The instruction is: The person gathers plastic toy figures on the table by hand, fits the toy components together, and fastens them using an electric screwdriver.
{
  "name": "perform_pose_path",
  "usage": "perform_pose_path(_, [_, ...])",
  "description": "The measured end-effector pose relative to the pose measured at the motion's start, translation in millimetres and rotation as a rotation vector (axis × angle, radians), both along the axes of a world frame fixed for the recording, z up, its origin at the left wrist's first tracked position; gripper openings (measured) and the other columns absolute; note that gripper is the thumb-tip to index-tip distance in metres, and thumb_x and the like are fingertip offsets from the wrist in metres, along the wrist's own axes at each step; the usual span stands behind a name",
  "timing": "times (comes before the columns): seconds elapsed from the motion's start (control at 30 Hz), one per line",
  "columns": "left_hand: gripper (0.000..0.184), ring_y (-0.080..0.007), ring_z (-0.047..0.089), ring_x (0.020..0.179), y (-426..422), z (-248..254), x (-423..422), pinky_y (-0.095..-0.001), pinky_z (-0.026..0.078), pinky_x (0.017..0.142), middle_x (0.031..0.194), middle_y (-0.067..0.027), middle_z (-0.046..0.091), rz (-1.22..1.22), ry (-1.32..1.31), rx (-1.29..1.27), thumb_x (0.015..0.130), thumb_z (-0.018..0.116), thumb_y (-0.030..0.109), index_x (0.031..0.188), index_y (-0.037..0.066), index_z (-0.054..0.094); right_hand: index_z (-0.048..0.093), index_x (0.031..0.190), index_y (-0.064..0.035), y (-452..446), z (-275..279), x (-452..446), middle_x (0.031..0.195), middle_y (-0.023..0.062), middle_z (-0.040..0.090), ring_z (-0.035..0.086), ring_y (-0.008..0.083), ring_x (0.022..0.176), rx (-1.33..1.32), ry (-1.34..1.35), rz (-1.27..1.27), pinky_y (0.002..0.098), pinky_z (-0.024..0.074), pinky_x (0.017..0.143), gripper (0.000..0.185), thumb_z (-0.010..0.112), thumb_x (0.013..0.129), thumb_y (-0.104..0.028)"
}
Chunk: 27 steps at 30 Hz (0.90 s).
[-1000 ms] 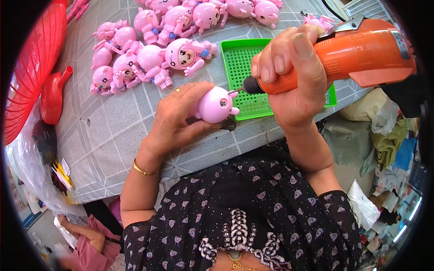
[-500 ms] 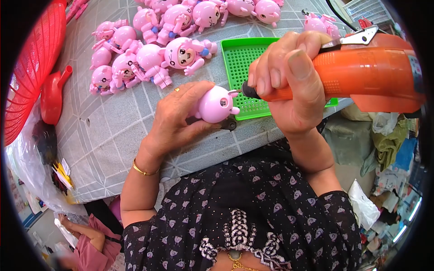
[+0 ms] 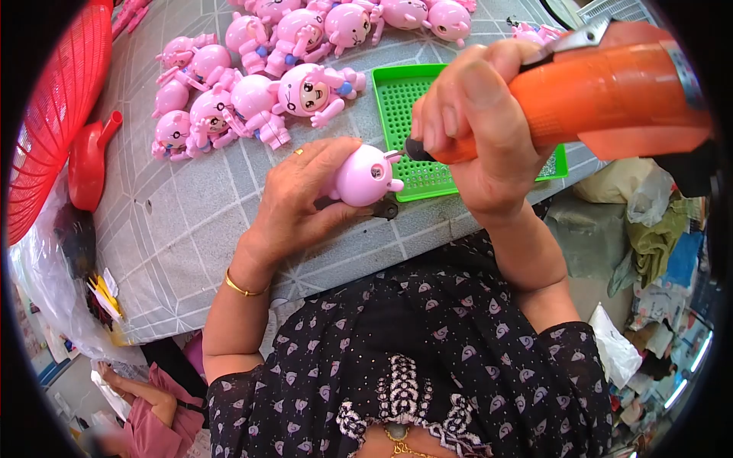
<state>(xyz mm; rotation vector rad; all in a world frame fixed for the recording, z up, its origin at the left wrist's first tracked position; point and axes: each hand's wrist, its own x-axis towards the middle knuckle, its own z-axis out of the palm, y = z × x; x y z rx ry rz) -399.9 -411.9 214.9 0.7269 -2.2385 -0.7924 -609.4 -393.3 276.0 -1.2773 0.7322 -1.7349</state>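
My left hand (image 3: pixel 294 198) is closed around a pink doll (image 3: pixel 357 177), its round head pointing right with a hole in the crown and two small ears. In my right hand (image 3: pixel 485 130) is an orange electric screwdriver (image 3: pixel 588 95), held sideways with a silver lever on top. Its black nose (image 3: pixel 417 150) faces the doll, and the thin bit reaches the upper ear; whether it touches, I cannot tell. Below the tool lies a green perforated tray (image 3: pixel 412 187) with small screws in it. A small black piece (image 3: pixel 386 209) lies just under the doll's head.
Several pink dolls (image 3: pixel 259 99) lie grouped at the back left of the grey table (image 3: pixel 198 252). A red fan guard (image 3: pixel 61 114) and a red funnel-like object (image 3: pixel 90 164) stand at the left. Another person (image 3: pixel 164 404) is at the lower left. Bags and cloth (image 3: pixel 657 237) are piled at the right.
The back of the orange screwdriver has swung slightly lower and toward me, and my right hand has shifted slightly left. My left hand and the doll stay in place.
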Motion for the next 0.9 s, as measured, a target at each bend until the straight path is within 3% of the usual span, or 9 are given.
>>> perform_pose_path(0.07, [0.062, -0.0341, 0.068, 0.094, 1.2, 2.8, -0.3, -0.0406, 0.055, 0.081, 0.109, -0.0178, 0.069, -0.001, -0.003, 0.008, 0.067, 0.088, 0.021, 0.120, 0.002, 0.063, 0.043, 0.086, -0.0116, -3.8, 4.8, 1.9, 0.068, 0.0006, 0.047, 0.048, 0.0107, 0.053, -0.009, 0.153, -0.041, 0.0295, 0.0469, 0.052, 0.020, 0.060, 0.097, -0.011])
perform_pose_path(0.1, [0.062, -0.0347, 0.068, 0.094, 1.7, 4.0, -0.5, -0.0408, 0.055, 0.081, 0.110, -0.0181, 0.069, 0.000, -0.002, -0.008, 0.067, 0.088, 0.021, 0.120, 0.002, 0.063, 0.045, 0.080, -0.0097, -4.8, 9.1, 7.9, 0.063, 0.0009, 0.048, 0.046, 0.0104, 0.048, 0.031, 0.105, -0.072, 0.0272, 0.0438, 0.046, 0.022, 0.062, 0.094, -0.006])
perform_pose_path(0.23, [0.062, -0.0359, 0.068, 0.094, 1.7, 3.2, 0.0, -0.0414, 0.055, 0.081, 0.110, -0.0191, 0.068, -0.001, 0.000, -0.025, 0.068, 0.087, 0.022, 0.121, 0.001, 0.063, 0.043, 0.069, -0.0083, -9.3, 21.4, 13.5, 0.057, 0.0018, 0.049, 0.045, 0.0107, 0.043, 0.051, 0.067, 0.027, 0.0263, 0.0416, 0.043, 0.031, 0.064, 0.091, -0.003])
perform_pose_path(0.47, [0.063, -0.0382, 0.067, 0.098, 4.8, 1.2, 4.9, -0.0437, 0.054, 0.082, 0.113, -0.0212, 0.067, 0.020, 0.002, -0.049, 0.068, 0.086, 0.020, 0.123, 0.001, 0.061, 0.042, 0.070, -0.0079, -14.1, 14.7, 23.0, 0.058, 0.0017, 0.048, 0.044, 0.0097, 0.042, 0.012, 0.109, -0.025, 0.0260, 0.0414, 0.042, 0.028, 0.061, 0.090, 0.001])
perform_pose_path(0.7, [0.068, -0.0392, 0.066, 0.098, 8.3, -1.4, 7.5, -0.0444, 0.054, 0.083, 0.114, -0.0215, 0.065, 0.010, -0.054, -0.043, 0.069, 0.085, 0.023, 0.127, 0.002, 0.057, 0.042, 0.073, -0.0088, -2.7, 13.2, 18.1, 0.063, 0.0024, 0.047, 0.045, 0.0110, 0.044, 0.030, 0.138, 0.019, 0.0280, 0.0429, 0.044, 0.027, 0.060, 0.091, 0.000])
perform_pose_path(0.8, [0.069, -0.0385, 0.066, 0.098, 6.2, -3.4, 7.5, -0.0440, 0.055, 0.082, 0.115, -0.0211, 0.065, 0.007, -0.051, -0.074, 0.070, 0.085, 0.025, 0.128, 0.002, 0.056, 0.043, 0.084, -0.0115, -1.3, 3.8, 1.9, 0.068, 0.0018, 0.047, 0.048, 0.0120, 0.053, 0.040, -0.062, 0.106, 0.0303, 0.0455, 0.054, 0.020, 0.059, 0.096, -0.011])
perform_pose_path(0.9, [0.070, -0.0377, 0.067, 0.097, 7.5, -3.9, 7.8, -0.0434, 0.055, 0.081, 0.115, -0.0208, 0.065, -0.009, -0.054, -0.033, 0.069, 0.086, 0.025, 0.128, 0.002, 0.056, 0.042, 0.089, -0.0128, -2.7, 4.7, -3.0, 0.071, 0.0011, 0.046, 0.049, 0.0127, 0.056, -0.013, -0.022, 0.067, 0.0315, 0.0462, 0.058, 0.020, 0.057, 0.099, -0.020])
